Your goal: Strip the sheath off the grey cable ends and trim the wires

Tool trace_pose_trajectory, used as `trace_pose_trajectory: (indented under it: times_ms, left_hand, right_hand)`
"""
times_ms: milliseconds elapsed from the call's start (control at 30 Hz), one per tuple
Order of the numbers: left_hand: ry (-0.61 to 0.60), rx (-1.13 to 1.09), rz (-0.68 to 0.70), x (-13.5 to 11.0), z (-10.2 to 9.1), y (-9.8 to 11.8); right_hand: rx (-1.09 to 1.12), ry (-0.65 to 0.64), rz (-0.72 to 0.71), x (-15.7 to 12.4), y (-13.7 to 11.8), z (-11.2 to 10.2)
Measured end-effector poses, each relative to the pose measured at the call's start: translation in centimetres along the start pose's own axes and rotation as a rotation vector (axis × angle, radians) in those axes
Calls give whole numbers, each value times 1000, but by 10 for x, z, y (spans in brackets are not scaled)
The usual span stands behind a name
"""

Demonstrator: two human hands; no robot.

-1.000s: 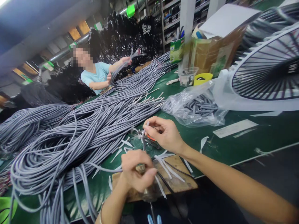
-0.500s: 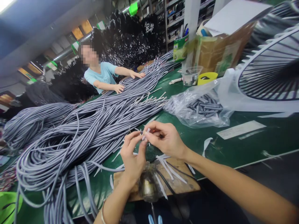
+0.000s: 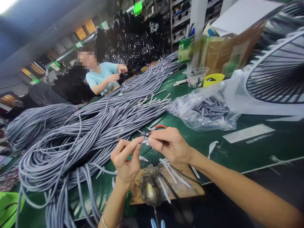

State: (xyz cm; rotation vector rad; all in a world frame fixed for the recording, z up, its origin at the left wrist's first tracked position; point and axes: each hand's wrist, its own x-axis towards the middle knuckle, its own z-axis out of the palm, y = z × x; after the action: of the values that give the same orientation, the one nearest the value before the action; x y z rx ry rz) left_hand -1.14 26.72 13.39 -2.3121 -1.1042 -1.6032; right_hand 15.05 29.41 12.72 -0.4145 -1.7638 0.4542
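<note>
My left hand (image 3: 125, 160) and my right hand (image 3: 169, 144) meet above the green table, both pinched on a short grey cable end (image 3: 143, 141) held between their fingertips. Just behind the fingers lie small pliers with orange handles (image 3: 155, 129). Below my hands sits a wooden block (image 3: 180, 186) with a metal fixture wrapped in plastic (image 3: 149, 186) and black wires across it. White strips of cut sleeve lie scattered around the block.
A large heap of grey cables (image 3: 78, 133) covers the table's left half. A plastic bag of grey tube pieces (image 3: 206, 109), a yellow cup (image 3: 212, 79), a clear cup, a cardboard box and a white fan guard (image 3: 275, 72) stand on the right. A person in a light blue shirt (image 3: 103, 77) works opposite.
My left hand rose from the wooden block to meet my right hand, and both now pinch the cable end. The person opposite lowered a cable bundle and drew both hands back.
</note>
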Motion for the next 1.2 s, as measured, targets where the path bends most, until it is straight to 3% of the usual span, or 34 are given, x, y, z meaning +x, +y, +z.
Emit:
trace_pose_trajectory:
  times_ms: [100, 300, 400, 500, 633, 733, 867, 1067, 1133, 1200]
  left_hand:
    - [-86, 12, 37, 0, 3, -2]
    - [-99, -118, 122, -2, 6, -3]
    - [-80, -146, 86, -4, 6, -3]
    - [-55, -117, 44, -5, 6, -2]
    - [-9, 32, -22, -4, 5, -3]
    - [-43, 91, 48, -5, 6, -4]
    - [-26, 38, 161, -7, 7, -4]
    - [50, 56, 175, -9, 8, -3]
    - [82, 97, 147, -9, 8, -3]
    - [113, 147, 114, -8, 8, -4]
  right_hand:
    - [60, -58, -17, 1, 1, -3]
    - [502, -137, 440, 4, 5, 5]
    - [585, -115, 531, 4, 7, 11]
    - [449, -28, 498, 1, 5, 10]
    - [206, 0, 268, -1, -1, 3]
    - [207, -28, 207, 0, -2, 2]
    - [419, -63, 444, 4, 2, 9]
    - [694, -124, 859, 1, 11, 19]
    - [734, -151, 901, 1, 10, 20]
    - [665, -150, 844, 1, 8, 19]
